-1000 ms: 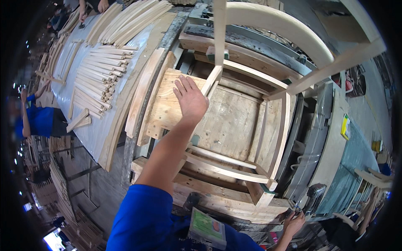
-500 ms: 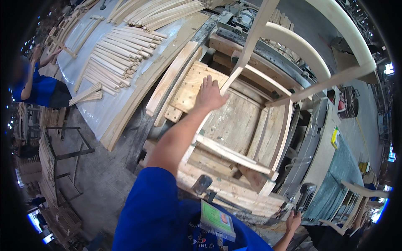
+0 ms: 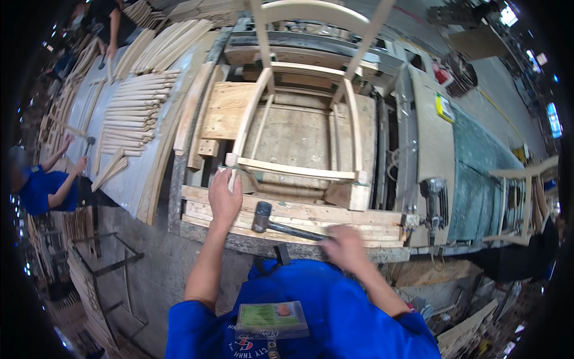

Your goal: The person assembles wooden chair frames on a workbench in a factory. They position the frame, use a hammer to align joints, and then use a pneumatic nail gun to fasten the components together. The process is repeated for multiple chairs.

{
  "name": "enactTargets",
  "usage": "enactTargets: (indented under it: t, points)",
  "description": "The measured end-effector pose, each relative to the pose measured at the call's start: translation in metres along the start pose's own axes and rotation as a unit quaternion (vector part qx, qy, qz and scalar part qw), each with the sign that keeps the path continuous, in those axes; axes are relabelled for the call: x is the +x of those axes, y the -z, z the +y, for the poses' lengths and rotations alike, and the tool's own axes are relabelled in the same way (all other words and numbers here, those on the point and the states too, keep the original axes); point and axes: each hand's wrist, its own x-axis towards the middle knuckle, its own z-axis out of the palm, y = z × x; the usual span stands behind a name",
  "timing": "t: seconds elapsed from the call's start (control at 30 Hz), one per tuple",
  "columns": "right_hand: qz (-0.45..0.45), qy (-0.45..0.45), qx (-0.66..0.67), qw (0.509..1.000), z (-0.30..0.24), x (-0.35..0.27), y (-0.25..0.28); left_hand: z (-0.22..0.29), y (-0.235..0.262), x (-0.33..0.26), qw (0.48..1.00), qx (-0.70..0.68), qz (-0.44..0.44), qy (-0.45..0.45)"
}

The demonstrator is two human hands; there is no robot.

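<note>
My left hand [image 3: 225,200] rests on the front corner of the wooden chair frame [image 3: 299,128], fingers closed around its leg top. My right hand [image 3: 345,248], blurred, grips the handle of the mallet [image 3: 281,224], which lies on the planks of the worktop [image 3: 287,218].
</note>
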Motion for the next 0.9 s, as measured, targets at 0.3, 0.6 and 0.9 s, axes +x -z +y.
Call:
enactTargets:
  t: [0.3,0.6,0.9]
  points:
    - [-0.080,-0.031,0.277,0.957,-0.012,0.001,-0.010,0.049,-0.049,0.023,0.982,-0.042,-0.147,-0.109]
    - [0.229,-0.092,0.245,0.937,0.039,-0.023,0.157,0.058,-0.082,-0.003,0.971,0.106,-0.185,-0.111]
    - [0.434,0.356,0.422,0.712,-0.001,-0.020,0.374,0.052,-0.076,-0.007,0.976,0.096,-0.169,-0.104]
